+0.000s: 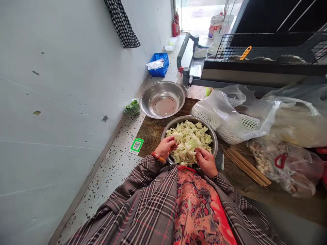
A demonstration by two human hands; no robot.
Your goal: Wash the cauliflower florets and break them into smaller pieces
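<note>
A steel bowl heaped with cauliflower florets stands right in front of my body. Over its left side, my left hand is closed on a pale cauliflower floret between thumb and fingers. My right hand pinches a larger cauliflower piece with a greenish stem, above the right part of the heap. The two pieces are close to each other. Just beyond the full bowl sits a wide steel basin, with nothing visible inside.
Wooden skewers lie right of the bowl, near plastic bags and red-handled scissors. White baskets in plastic stand behind. On the left are a green QR card, bagged greens and the wall. A blue crate is farther back.
</note>
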